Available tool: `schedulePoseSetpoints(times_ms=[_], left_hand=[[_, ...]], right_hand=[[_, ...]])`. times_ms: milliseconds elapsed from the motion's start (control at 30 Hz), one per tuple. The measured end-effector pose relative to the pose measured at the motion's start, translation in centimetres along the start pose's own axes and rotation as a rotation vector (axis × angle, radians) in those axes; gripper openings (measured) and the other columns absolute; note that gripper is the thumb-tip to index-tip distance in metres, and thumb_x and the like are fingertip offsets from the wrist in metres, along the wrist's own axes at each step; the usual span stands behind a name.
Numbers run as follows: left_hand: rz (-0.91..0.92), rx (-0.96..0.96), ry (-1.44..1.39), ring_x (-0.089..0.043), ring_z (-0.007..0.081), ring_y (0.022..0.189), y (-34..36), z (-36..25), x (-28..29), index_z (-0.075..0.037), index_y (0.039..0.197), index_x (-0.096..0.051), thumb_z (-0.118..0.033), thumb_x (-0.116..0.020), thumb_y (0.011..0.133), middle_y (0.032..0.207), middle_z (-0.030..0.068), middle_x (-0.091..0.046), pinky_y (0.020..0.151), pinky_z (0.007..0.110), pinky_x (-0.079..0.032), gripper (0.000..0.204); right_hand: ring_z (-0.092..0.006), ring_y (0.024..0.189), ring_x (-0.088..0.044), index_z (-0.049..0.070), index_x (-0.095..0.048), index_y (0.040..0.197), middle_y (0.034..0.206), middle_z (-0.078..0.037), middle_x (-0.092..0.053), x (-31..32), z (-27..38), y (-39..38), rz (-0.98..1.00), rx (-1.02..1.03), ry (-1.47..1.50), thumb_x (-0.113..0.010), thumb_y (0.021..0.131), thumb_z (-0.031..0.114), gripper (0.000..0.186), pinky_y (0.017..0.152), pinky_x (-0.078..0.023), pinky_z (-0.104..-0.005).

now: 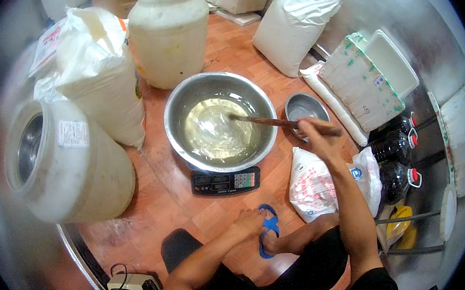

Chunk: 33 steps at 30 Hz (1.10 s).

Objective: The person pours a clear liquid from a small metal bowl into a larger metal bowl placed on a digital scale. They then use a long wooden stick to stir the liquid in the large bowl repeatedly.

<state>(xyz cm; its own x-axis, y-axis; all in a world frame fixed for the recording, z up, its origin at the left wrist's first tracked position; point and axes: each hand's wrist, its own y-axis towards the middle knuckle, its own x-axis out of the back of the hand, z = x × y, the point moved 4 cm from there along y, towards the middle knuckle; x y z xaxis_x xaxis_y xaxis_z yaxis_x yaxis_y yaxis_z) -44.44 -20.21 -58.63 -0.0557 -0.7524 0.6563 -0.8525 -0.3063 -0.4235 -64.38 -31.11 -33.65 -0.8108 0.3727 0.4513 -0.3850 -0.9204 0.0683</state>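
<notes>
Head view: gripping wooden stick point(272, 121) near outer end with right hand point(319, 136), likely for reach, tip in liquid point(214, 132) inside metal basin point(175, 129); set on scale point(226, 189) with panel point(213, 180) exposed, presumably for reading. Cannot tell left hand point(246, 225) open or closed, near blue sandal point(269, 223).

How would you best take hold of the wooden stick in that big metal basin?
I'd grip the wooden stick by its outer end, coming from the right, where the right hand holds it. That end reaches out past the rim of the metal basin, while the other is down in the liquid.
</notes>
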Motion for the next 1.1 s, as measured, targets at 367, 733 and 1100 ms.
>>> schedulePoseSetpoints(times_ms=[367, 733, 1100], left_hand=[[-0.128, -0.096, -0.027, -0.06, 0.0401, 0.117, 0.2, 0.7, -1.4, -0.002, 0.135, -0.054, -0.034, -0.077, 0.083, 0.131, 0.0242, -0.059, 0.096, 0.054, -0.048, 0.065], [-0.05, -0.051, -0.033, -0.059, 0.0418, 0.121, 0.6, 0.6, -1.1, 0.0, 0.14, -0.047, -0.038, -0.074, 0.085, 0.133, 0.0233, -0.058, 0.098, 0.055, -0.046, 0.073], [0.015, -0.019, -0.011, -0.056, 0.0435, 0.123, 0.5, 0.3, -0.6, -0.005, 0.15, -0.041, -0.043, -0.073, 0.087, 0.135, 0.0254, -0.056, 0.101, 0.055, -0.045, 0.08]], right_hand=[[-0.0115, 0.064, -0.064, -0.001, -0.073, 0.107, 0.079, -0.008, -0.071, 3.2, 0.3, 0.1, -0.108, -0.245, 0.094, -0.066, 0.096, 0.022, 0.027, 0.054, -0.049, -0.0231], [-0.0107, 0.07, -0.067, 0.001, -0.07, 0.123, 0.096, -0.01, -0.075, -2.3, -1.1, 0.2, 0.307, -0.013, 0.084, -0.065, 0.096, 0.022, 0.034, 0.055, -0.048, -0.0228], [-0.0099, 0.071, -0.065, -0.001, -0.072, 0.11, 0.084, -0.006, -0.071, 0.1, -3.1, 1.1, -0.045, 0.152, -0.083, -0.065, 0.098, 0.026, 0.031, 0.059, -0.049, -0.0242]])
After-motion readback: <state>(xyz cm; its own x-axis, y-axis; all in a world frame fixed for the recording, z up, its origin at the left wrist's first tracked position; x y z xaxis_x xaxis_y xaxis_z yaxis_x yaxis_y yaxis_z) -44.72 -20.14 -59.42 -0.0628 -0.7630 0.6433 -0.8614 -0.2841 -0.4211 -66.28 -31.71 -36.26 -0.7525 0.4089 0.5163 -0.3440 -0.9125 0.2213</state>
